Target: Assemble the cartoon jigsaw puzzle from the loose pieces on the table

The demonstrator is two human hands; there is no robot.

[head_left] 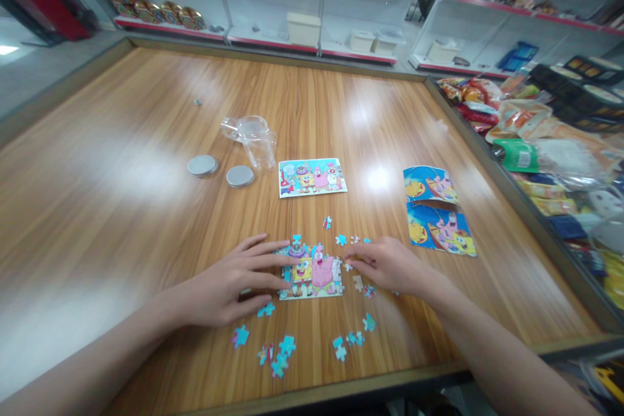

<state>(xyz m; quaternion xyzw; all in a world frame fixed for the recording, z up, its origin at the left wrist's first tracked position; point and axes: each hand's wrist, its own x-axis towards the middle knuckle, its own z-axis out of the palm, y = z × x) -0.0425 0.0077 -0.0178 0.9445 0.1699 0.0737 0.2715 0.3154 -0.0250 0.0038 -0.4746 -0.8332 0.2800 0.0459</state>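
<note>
A partly joined jigsaw puzzle [319, 273] with a pink starfish and a yellow sponge character lies near the table's front. My left hand [238, 279] rests flat with fingers spread, its fingertips over the puzzle's left edge. At the right edge, my right hand [383, 263] has thumb and fingers pinched together on a small puzzle piece [348, 266], mostly covered by the fingers. Loose pieces surround the puzzle: a blue one [340, 240] above, a pale one [358, 283] to the right, and a blue cluster [279, 364] below. Behind it lies a matching picture card [312, 178].
Two round grey lids [240, 176] and a clear plastic container [256, 140] are behind my left hand. To the right lies a folded blue cartoon packet [439, 211]. Snack bags [531, 120] fill a bin along the right edge. Shelves [273, 36] stand beyond the wooden table [160, 104].
</note>
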